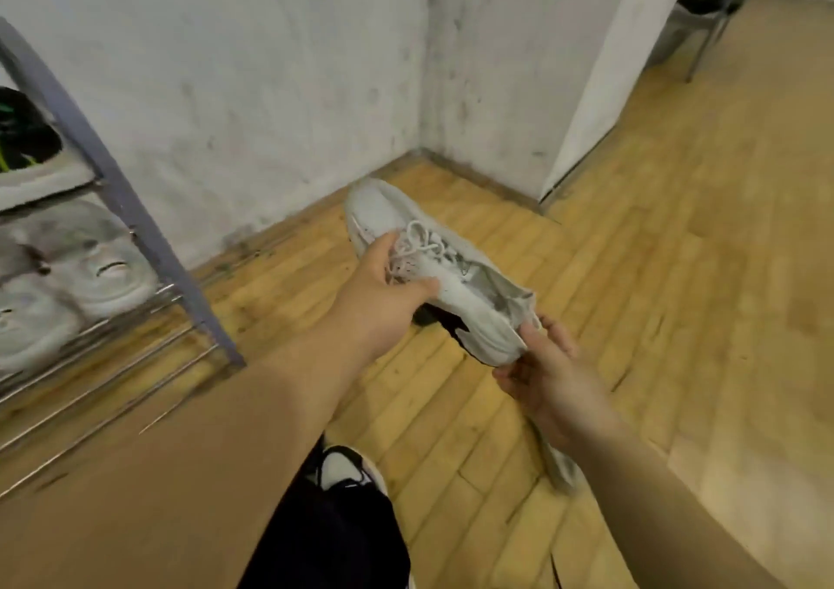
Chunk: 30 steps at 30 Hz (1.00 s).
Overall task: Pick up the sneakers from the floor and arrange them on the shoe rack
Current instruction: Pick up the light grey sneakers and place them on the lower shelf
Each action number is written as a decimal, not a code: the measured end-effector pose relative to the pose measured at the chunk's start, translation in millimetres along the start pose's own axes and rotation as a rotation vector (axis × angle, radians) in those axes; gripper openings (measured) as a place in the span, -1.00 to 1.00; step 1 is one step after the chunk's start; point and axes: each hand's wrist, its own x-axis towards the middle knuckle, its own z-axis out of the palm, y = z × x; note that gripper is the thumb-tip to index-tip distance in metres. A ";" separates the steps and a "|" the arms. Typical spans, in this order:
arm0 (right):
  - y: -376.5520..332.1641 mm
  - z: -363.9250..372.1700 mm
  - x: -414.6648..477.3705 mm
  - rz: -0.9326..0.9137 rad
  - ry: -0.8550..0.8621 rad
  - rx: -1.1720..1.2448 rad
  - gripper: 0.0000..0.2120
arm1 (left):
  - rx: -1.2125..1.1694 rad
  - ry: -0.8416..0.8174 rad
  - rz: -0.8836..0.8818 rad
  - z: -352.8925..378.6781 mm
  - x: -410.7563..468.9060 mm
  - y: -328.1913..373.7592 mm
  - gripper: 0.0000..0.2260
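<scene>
The person is holding a white sneaker [433, 268] in the air above the wooden floor [677, 236], to the right of the shoe rack [117, 191]. The left hand [383, 299] is gripping it around the middle, thumb pressing near the laces and fingers curling under the sole. The right hand [541, 376] is pinching the heel collar, which is folding under the fingers. That suggests a light shoe with a soft, yielding upper and a firmer sole, so the midfoot is looking like the steadier place to hold. The rack is already carrying pale sneakers [67, 272] on a lower shelf and a dark shoe [22, 132] above.
</scene>
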 end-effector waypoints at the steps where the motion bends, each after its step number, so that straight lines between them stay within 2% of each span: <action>1: 6.1 -0.6 0.9 0.020 -0.004 -0.026 -0.78 | -0.018 -0.031 -0.030 12.6 5.2 -9.5 -0.26; 4: 23.7 -2.4 2.0 0.099 -0.094 -0.074 -0.62 | -0.005 0.044 -0.049 24.6 22.8 -21.9 -0.61; 6: 32.6 -13.2 4.3 0.168 -0.148 -0.120 -0.57 | 0.046 0.059 -0.087 22.1 33.3 -26.2 -0.59; 7: 37.9 -23.3 6.7 0.200 -0.155 -0.174 -0.60 | 0.113 0.052 -0.096 21.7 38.1 -29.5 -0.59; 9: 52.6 -55.5 12.7 0.237 -0.103 -0.401 -0.67 | 0.266 0.000 -0.078 28.2 43.3 -33.1 -0.59; 12: 85.4 -122.6 15.3 0.328 -0.006 -0.847 -0.47 | 0.499 -0.136 -0.004 48.7 45.5 -36.1 -0.48; 14: 112.8 -163.4 6.6 0.423 -0.005 -1.006 -0.37 | 0.586 -0.227 0.009 62.6 46.9 -35.9 -0.40; 18: 169.3 -198.1 -17.6 0.595 -0.080 -1.124 -0.27 | 0.657 -0.312 0.027 72.0 47.9 -38.3 -0.36; 21: 194.9 -188.9 -20.4 0.601 -0.138 -1.109 -0.24 | 0.669 -0.318 0.025 67.7 48.2 -43.6 -0.36; 23: 200.7 -174.5 -17.7 0.550 -0.219 -1.168 -0.20 | 0.668 -0.303 0.015 60.5 48.9 -48.5 -0.37; 27: 227.2 -156.2 -37.3 0.561 -0.590 -1.401 -0.11 | 0.663 -0.268 -0.014 43.4 46.6 -59.2 -0.38; 30: 254.5 -156.1 -60.6 0.558 -0.687 -1.579 -0.13 | 0.680 -0.245 -0.021 30.5 43.7 -65.2 -0.39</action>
